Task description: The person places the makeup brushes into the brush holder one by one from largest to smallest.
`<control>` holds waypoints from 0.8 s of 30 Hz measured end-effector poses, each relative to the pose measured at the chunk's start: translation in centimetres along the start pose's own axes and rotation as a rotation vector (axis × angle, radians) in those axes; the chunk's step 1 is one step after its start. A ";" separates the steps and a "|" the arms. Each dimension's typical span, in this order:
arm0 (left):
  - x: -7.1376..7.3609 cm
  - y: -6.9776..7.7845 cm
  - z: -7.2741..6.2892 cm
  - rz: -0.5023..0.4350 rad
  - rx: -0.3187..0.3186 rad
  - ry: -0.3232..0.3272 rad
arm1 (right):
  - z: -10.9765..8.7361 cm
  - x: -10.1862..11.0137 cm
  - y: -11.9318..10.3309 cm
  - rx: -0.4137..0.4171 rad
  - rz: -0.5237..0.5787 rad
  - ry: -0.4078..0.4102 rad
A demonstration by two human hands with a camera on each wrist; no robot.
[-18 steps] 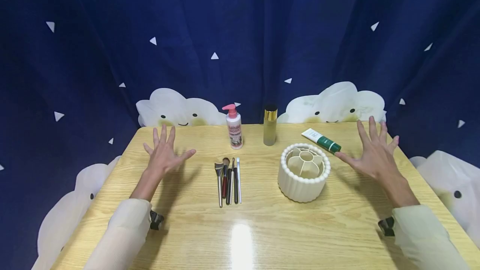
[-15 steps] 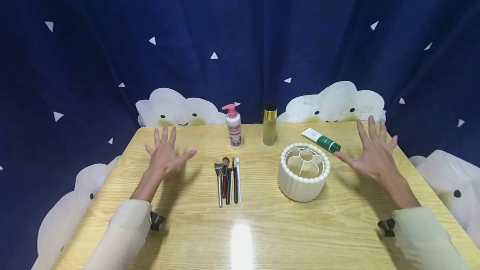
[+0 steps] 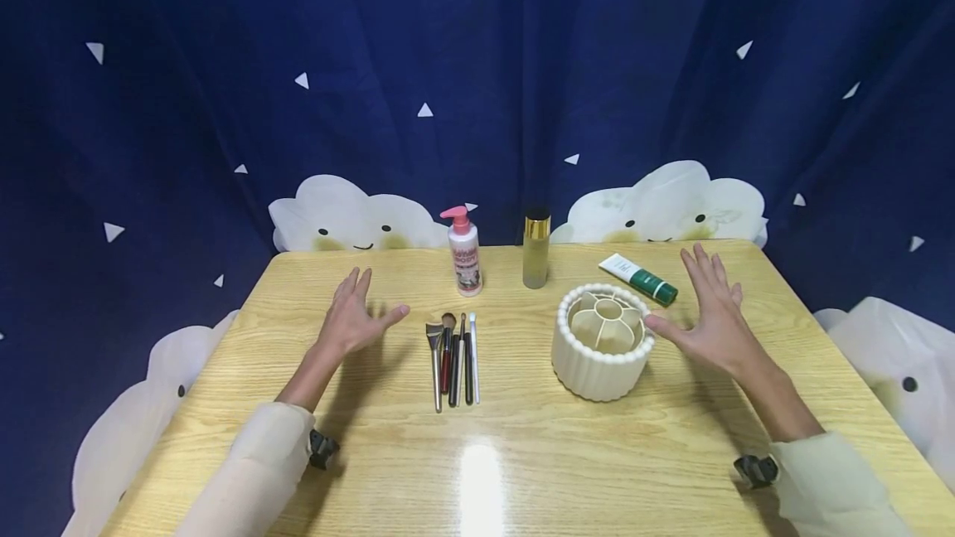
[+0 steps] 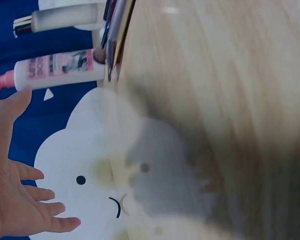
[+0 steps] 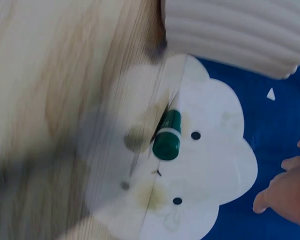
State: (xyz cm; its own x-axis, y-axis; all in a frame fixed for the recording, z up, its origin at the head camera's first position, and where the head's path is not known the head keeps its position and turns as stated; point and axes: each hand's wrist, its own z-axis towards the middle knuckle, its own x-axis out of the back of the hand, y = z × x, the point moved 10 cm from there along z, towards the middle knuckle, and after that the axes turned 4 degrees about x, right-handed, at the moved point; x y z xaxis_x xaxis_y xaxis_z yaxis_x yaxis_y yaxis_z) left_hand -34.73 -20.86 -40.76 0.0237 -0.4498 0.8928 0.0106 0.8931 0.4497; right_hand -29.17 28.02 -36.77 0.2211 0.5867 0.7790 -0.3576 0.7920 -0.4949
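My left hand (image 3: 354, 321) hovers over the table left of a row of makeup brushes (image 3: 455, 363), fingers extended and thumb toward them. To the right, my right hand (image 3: 709, 317) is held with fingers spread, its thumb tip overlapping the beaded rim of a cream ribbed round organizer (image 3: 603, 375) in the head view. Inside, that organizer is split by dividers around a central ring. A white and green squeeze tube (image 3: 640, 278) lies behind it. Neither hand holds anything. In the left wrist view the thumb appears near a pink-pump lotion bottle (image 4: 60, 69).
At the back of the wooden table (image 3: 552, 471) stand the lotion bottle and a clear bottle with a gold and black cap (image 3: 535, 259). A dark blue curtain (image 3: 477, 48) with white triangles and clouds hangs behind the table.
Both hands have moved inward, the left one rightward toward the brushes and the right one leftward toward the organizer. Their fingers are less widely spread. The objects stay where they were.
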 end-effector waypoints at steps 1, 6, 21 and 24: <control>-0.3 0.1 0.0 -0.008 0.001 -0.009 | -0.1 -0.2 -0.4 0.005 0.017 -0.004; -1.8 0.5 -0.4 -0.018 0.007 -0.043 | -0.4 -1.3 -1.4 -0.018 0.059 -0.059; -6.3 1.2 -0.9 -0.340 0.139 -0.175 | -1.4 -5.5 -2.3 -0.038 0.250 -0.197; -6.7 1.6 -0.8 -0.396 0.159 -0.176 | -1.4 -5.7 -2.2 -0.042 0.229 -0.196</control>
State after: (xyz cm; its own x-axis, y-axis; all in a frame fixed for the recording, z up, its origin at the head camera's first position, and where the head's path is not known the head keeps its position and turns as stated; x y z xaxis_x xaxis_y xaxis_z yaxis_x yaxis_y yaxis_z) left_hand -34.07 -16.44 -46.09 -0.1215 -0.7618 0.6363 -0.1692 0.6476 0.7430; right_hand -28.35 23.15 -40.63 -0.0415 0.7105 0.7025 -0.3390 0.6514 -0.6788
